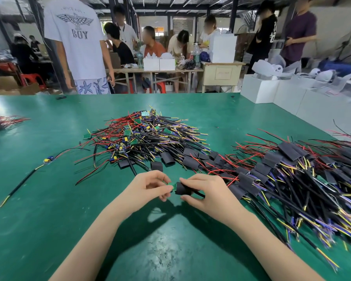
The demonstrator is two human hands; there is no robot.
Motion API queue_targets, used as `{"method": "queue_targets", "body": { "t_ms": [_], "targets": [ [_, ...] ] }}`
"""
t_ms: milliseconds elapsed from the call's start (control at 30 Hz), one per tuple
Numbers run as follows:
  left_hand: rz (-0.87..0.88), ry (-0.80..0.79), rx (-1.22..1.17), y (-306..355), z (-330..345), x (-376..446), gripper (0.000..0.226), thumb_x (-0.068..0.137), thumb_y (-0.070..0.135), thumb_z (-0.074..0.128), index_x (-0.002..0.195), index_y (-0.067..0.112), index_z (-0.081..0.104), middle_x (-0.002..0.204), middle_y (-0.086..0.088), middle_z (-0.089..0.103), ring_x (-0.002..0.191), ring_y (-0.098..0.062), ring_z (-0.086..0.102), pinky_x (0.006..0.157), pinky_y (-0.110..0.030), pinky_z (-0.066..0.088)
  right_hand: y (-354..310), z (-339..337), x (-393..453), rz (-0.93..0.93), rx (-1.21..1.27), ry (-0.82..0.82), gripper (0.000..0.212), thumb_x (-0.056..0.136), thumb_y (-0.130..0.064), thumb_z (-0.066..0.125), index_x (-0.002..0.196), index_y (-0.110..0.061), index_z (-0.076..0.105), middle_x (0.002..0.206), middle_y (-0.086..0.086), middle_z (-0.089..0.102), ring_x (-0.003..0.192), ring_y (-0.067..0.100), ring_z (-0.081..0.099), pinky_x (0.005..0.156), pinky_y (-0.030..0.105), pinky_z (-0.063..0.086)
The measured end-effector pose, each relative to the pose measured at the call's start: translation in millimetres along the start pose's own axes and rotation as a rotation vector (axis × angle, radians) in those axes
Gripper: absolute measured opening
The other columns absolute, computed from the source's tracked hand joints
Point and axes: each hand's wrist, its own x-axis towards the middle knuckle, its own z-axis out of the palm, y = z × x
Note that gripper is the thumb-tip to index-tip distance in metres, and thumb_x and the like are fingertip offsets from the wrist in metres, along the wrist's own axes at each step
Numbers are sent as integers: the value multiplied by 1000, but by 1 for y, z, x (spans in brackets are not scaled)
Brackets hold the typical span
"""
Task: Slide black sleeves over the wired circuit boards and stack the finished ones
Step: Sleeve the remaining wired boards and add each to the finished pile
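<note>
Just above the green table, my left hand [150, 186] pinches the end of a small green circuit board [169, 185]. My right hand [206, 192] grips a black sleeve [183, 188] that covers most of that board; a black cable runs out of the sleeve under my right fingers. Beyond my hands lies a tangled heap of unsleeved wired boards [139, 136] with red, black and yellow leads. A few loose black sleeves [167, 158] lie at its near edge. To the right spreads a big pile of sleeved boards [292, 173].
One wired board [48, 160] lies alone at the left with its cable stretching toward the near left. More sleeved pieces [0, 122] sit at the far left edge. White boxes [276, 92] line the back right of the green table [49, 209]. Several people stand and sit behind the table.
</note>
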Motion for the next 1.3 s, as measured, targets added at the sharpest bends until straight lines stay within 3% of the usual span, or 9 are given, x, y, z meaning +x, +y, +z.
{"method": "queue_targets", "body": {
  "t_ms": [167,333,600,833,1000,1167,1300],
  "targets": [
    [58,-1,86,-3,0,0,11,86,9,73,93,12,65,75,-7,73,68,-18,66,73,-23,53,-1,2,0,10,15,19,32,81,-24,72,111,-13,71,95,-1,70,80,13,63,76,30,52],
    [78,-5,92,-3,1,0,10,85,9,73,92,11,66,75,-6,73,67,-16,66,70,-20,51,-2,-1,0,25,91,4,32,81,-23,72,112,-13,71,97,-3,71,80,7,62,79,24,49],
    [-111,-23,-150,-7,3,2,6,89,5,66,91,4,71,74,-11,71,64,-21,65,65,-20,52,-7,-1,1,-56,81,31,29,79,-13,76,108,-11,73,99,0,70,85,14,65,79,27,52],
    [-22,37,-124,-2,3,2,11,85,5,71,95,5,66,82,-12,75,71,-19,71,68,-21,54,-6,-4,1,44,39,69,43,78,-23,78,119,-15,68,99,-1,70,85,13,65,82,26,51],
    [19,-1,-61,-1,-4,0,11,84,5,73,93,12,71,89,-11,75,76,-17,69,75,-22,54,-6,-8,2,58,76,66,40,79,-26,78,115,-12,70,86,-1,70,75,10,62,75,22,48],
    [77,-6,41,-2,-2,-1,13,81,5,77,90,13,72,86,-8,76,77,-12,68,75,-20,52,-8,-4,1,65,66,39,38,79,-27,78,114,-14,70,86,0,72,74,12,63,74,32,51],
    [53,14,27,-4,0,0,18,80,9,78,93,20,73,84,-4,76,74,-11,67,75,-18,52,-8,-3,1,78,66,28,38,78,-26,78,114,-15,71,85,-1,72,74,12,63,74,31,50]
  ]
}}
